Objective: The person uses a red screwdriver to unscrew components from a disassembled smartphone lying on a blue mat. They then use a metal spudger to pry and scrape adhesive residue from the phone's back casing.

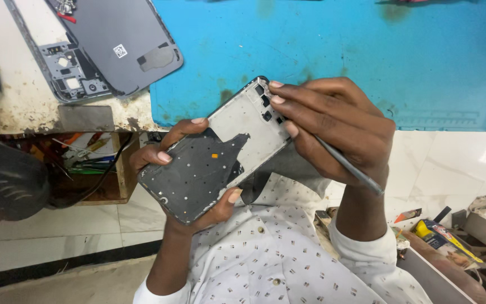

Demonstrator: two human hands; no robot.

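My left hand [171, 169] grips a bare phone frame [215, 155] from below, its grey and silver inner side facing up and tilted. My right hand [333, 126] holds a thin grey metal tool [349, 166] like a pen; the tool's tip is hidden under my fingers at the frame's upper corner, near the camera cutouts. My fingertips rest on that corner.
A blue work mat [333, 50] covers the bench ahead. A second opened phone and its grey back cover [125, 42] lie at the upper left. An open wooden drawer [122, 169] with wires and tools sits left. A box of clutter [451, 242] stands lower right.
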